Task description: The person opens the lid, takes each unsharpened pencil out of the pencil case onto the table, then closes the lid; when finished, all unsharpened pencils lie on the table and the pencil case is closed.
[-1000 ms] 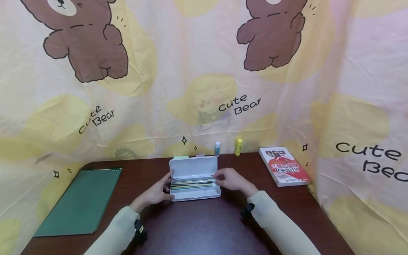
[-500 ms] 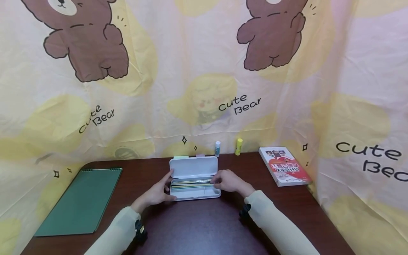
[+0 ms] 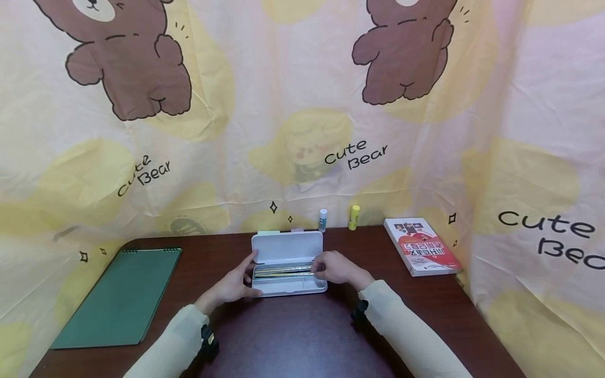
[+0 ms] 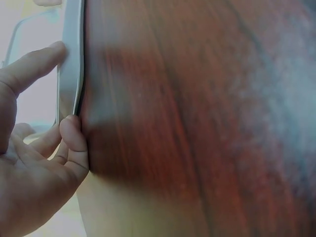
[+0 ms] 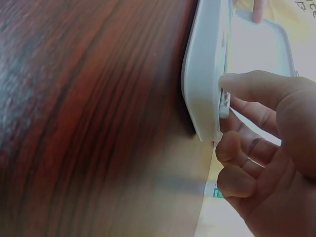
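A white pencil case lies on the table, its lid raised at the back. Several slim pencils lie lengthwise in its rear part; a divider marks the front part. My left hand grips the case's left end, thumb at the front corner and forefinger up by the lid. Over the right end, my right hand pinches the pencils' ends between thumb and fingers. In the right wrist view a pale pencil end shows beside the thumb; how many pencils are pinched is hidden.
A green spiral pad lies at the left. A red-and-white book is at the right. Behind the case stand a blue glue stick and a yellow one. A printed curtain closes off the back.
My right hand has shifted slightly left and inward over the case's right end. The pencils' arrangement has changed a little, now nearer the back. My left hand stays at the left end.
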A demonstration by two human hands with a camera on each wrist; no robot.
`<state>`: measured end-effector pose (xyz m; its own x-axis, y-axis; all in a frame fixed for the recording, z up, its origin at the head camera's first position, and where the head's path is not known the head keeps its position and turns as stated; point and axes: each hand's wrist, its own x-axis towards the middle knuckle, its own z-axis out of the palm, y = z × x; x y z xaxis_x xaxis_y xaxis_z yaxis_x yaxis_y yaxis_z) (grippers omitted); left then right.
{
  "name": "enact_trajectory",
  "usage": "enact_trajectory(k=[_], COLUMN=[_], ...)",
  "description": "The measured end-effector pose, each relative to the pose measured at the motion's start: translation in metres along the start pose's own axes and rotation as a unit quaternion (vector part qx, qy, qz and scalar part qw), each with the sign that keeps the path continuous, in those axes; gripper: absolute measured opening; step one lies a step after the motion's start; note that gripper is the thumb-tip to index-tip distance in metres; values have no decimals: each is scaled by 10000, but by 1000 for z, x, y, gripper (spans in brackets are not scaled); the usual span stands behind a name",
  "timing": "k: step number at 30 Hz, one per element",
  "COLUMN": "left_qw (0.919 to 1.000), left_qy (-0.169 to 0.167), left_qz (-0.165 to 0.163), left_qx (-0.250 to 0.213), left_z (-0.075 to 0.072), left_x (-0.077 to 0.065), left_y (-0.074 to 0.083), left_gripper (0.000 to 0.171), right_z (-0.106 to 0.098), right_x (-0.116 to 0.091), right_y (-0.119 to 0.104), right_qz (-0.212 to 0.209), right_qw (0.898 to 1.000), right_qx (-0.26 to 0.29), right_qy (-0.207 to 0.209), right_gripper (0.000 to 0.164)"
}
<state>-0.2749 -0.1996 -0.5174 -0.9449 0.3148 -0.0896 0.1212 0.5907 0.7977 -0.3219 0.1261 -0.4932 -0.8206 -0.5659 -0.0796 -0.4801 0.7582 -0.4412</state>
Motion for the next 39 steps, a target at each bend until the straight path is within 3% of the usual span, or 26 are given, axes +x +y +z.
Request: enact_trajectory(k=[5,13,24,39], left_qw=[9998,9999,10000,9999], left_qy=[-31,-33,-41,22], left_qz=[-85,-109,-9,-44], left_qx=[-177,-84,-70,-148], left_z=[-3,-3,-3,-3], left_x=[-1,-1,-1,0], left_y=[-2,-4,-4,-5], left_gripper=[118,117,118,118], right_z=[1,3,-8,-45], right_x=[2,2,-8,-32], right_y=[0,3,16,65], right_qz=[-35,-147,4,539], right_qw=[10000,9996,9982,9927], right_qx=[68,9,162,551], right_qy=[8,228,573,924], right_gripper=[6,6,4,6])
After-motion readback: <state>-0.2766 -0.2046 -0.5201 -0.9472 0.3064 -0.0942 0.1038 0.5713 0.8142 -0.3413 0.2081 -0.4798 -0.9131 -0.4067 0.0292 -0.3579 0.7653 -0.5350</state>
